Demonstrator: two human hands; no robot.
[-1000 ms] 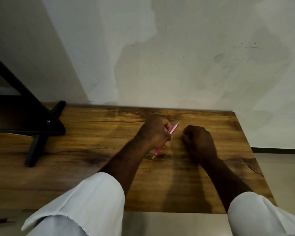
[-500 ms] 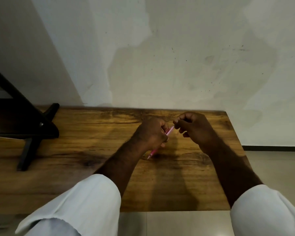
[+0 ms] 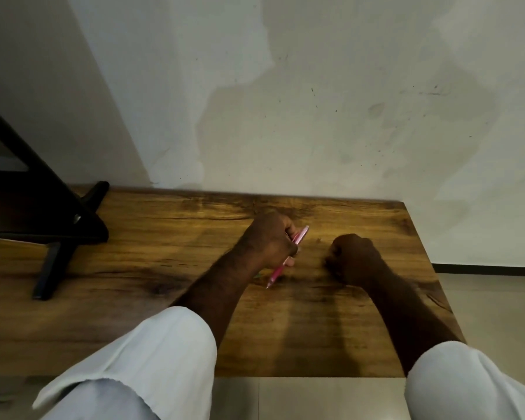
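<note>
L hand (image 3: 270,237) is curled round a pink pen (image 3: 277,271), gripping it mid-barrel. The pen slants, its upper end sticking out past the knuckles toward the wall (image 3: 315,116) and its pointed tip down at the wooden table (image 3: 134,268), just this side of the hand. Can't tell whether the tip touches the wood or sits a hair above it, as that spot is dark with shadow. The middle stretch of the barrel is hidden inside the fingers, so only the two ends show.

R hand (image 3: 353,259) sits near the pen, to its right and apart from it. It's balled into a loose fist resting on the tabletop, back of the hand toward the camera. Nothing shows in it, but the palm side and fingertips are turned away and in deep shade (so a small item could be tucked in there unseen).

There's a faint greenish fleck on the wood beside the L wrist, close to the pen tip – too small and blurred to name.

Both forearms are bare, with white sleeves rolled up, L (image 3: 152,359) and R (image 3: 467,383), both cut off by the bottom edge. A black stand (image 3: 58,225) sits at the table's far L, its upper part out of frame. Pale floor tile (image 3: 315,398) shows below the near table edge.
</note>
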